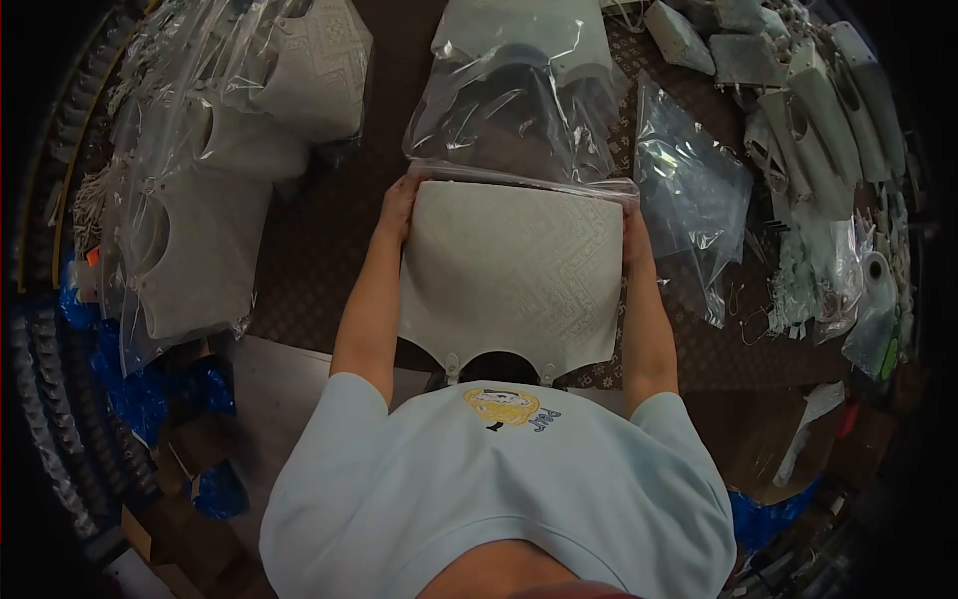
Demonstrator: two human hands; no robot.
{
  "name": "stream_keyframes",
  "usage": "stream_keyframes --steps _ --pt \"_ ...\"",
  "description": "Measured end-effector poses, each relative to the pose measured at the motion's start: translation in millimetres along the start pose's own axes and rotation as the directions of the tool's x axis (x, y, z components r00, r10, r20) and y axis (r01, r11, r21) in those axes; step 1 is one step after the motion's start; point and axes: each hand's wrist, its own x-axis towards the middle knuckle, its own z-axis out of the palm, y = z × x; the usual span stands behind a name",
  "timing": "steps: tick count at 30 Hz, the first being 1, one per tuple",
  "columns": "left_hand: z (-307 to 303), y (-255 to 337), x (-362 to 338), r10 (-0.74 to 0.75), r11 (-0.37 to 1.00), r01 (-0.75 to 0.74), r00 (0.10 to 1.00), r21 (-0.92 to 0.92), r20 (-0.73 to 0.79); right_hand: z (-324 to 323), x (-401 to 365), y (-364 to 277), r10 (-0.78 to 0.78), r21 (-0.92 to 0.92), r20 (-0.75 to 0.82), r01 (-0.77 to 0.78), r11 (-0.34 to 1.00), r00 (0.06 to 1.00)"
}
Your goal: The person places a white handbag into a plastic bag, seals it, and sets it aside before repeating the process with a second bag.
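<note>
A pale grey handbag [519, 270] with an embossed zigzag pattern lies in front of me, its curved cut-out and two small tabs toward my body. At its far left corner my left hand [401, 205] is closed, gripping the side of the handbag where the plastic edge meets it. My right hand [631, 225] is closed at the far right corner; its fingers are partly hidden. The mouth of a clear plastic bag [499, 125] runs along the handbag's far edge, between my hands. Another pale handbag [519, 35] shows beyond, under or behind clear plastic.
On the left, several pale handbags [205, 250] lie in clear plastic. A flat clear plastic bag [689, 190] rests right of my right hand on the brown patterned table cover [329, 240]. Pale bag pieces [828, 130] crowd the far right. Blue plastic [130, 379] lies low at left.
</note>
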Motion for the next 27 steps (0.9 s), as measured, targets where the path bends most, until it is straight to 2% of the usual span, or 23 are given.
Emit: stream_keyframes --steps 2,4,5,6,7,8,9,10,11,12,13,14,15,16,17,18,19,21,22,23,24,25,27 --pt "-1.0 2.2 -16.5 -0.082 0.996 0.081 0.996 -0.028 -0.026 -5.1 -11.7 6.4 0.064 -0.066 0.033 -0.062 0.996 0.997" --pt "3.8 9.8 -41.2 -0.152 0.987 0.149 0.987 -0.062 -0.047 13.4 -27.7 1.7 -0.124 -0.559 -0.138 0.026 0.829 0.983" --pt "5.3 12.6 -53.7 -0.126 0.983 0.139 0.986 0.121 -0.106 15.2 -27.5 1.4 -0.129 -0.561 -0.129 0.035 0.827 0.983" --pt "5.8 11.7 -61.3 -0.098 0.944 0.143 0.982 0.298 -0.163 13.5 -30.5 2.6 -0.240 -0.733 -0.214 0.007 0.681 0.947" --pt "-2.9 6.1 -59.4 -0.104 0.944 0.149 0.981 0.295 -0.163 10.4 -37.1 4.5 -0.362 -0.862 -0.272 -0.058 0.504 0.891" --pt "-11.5 7.9 -58.9 0.000 0.820 0.089 0.988 0.566 -0.156 13.8 -43.5 4.4 -0.363 -0.864 -0.272 -0.060 0.500 0.891" --pt "-16.3 6.9 -59.7 0.096 0.617 0.034 0.988 0.786 -0.119 17.6 -50.0 5.8 -0.503 -0.960 -0.218 -0.090 0.266 0.836" --pt "-16.9 2.7 -61.4 0.096 0.620 0.036 0.988 0.784 -0.121 23.0 -56.1 7.4 -0.619 -0.990 -0.123 -0.142 0.019 0.776" --pt "0.9 21.9 -81.9 0.216 0.455 0.047 0.963 0.889 -0.161 38.6 -69.0 4.2 -0.618 -0.990 -0.118 -0.137 0.016 0.777" --pt "10.8 31.2 -95.3 0.337 0.272 0.082 0.925 0.959 -0.175 59.2 -86.6 -1.6 -0.622 -0.984 -0.043 -0.141 -0.110 0.782" --pt "11.4 28.3 -98.1 0.338 0.274 0.082 0.925 0.958 -0.176 70.3 -96.2 -3.6 -0.618 -0.962 0.030 -0.146 -0.233 0.786" --pt "12.3 23.9 -99.4 0.546 0.283 -0.112 0.835 0.953 -0.064 70.6 -97.2 -2.3 -0.618 -0.961 0.031 -0.147 -0.235 0.785" --pt "12.6 17.6 -103.5 0.723 0.249 -0.297 0.690 0.922 0.028 68.4 -100.5 -0.4 -0.688 -0.963 0.165 -0.034 -0.267 0.706" --pt "11.3 12.6 -108.6 0.717 0.255 -0.295 0.696 0.921 0.024 66.1 -104.2 1.6 -0.742 -0.948 0.291 0.076 -0.310 0.604" --pt "9.7 9.6 -112.3 0.774 0.230 -0.379 0.629 0.896 0.068 64.2 -106.8 3.0 -0.739 -0.946 0.294 0.075 -0.315 0.606" --pt "9.6 7.5 -113.9 0.829 0.195 -0.461 0.550 0.866 0.106 62.5 -107.9 3.6 -0.774 -0.937 0.346 0.150 -0.316 0.529" --pt "9.6 3.9 -115.7 0.831 0.195 -0.462 0.547 0.865 0.105 61.3 -108.3 4.1 -0.807 -0.921 0.388 0.224 -0.320 0.446" --pt "4.8 -8.0 -122.9 0.870 0.248 -0.571 0.487 0.783 0.080 58.4 -114.4 9.2 -0.789 -0.943 0.333 0.202 -0.266 0.517" --pt "2.4 -12.0 -121.5 0.867 0.251 -0.567 0.493 0.785 0.079 56.6 -117.5 11.4 -0.765 -0.960 0.278 0.176 -0.216 0.581" --pt "0.3 -13.9 -115.2 0.782 0.404 -0.513 0.623 0.757 0.005 51.0 -115.4 14.6 -0.763 -0.961 0.278 0.174 -0.217 0.583" --pt "-0.9 -13.4 -105.9 0.676 0.543 -0.440 0.734 0.715 -0.063 44.0 -108.2 17.3 -0.722 -0.980 0.199 0.127 -0.153 0.663" --pt "-3.8 -10.2 -93.6 0.677 0.545 -0.440 0.733 0.714 -0.066 37.7 -101.5 17.8 -0.668 -0.993 0.116 0.073 -0.092 0.735" --pt "-10.8 -6.1 -82.8 0.410 0.732 -0.294 0.910 0.615 -0.052 32.9 -101.0 13.5 -0.588 -0.992 0.103 0.122 -0.007 0.802"
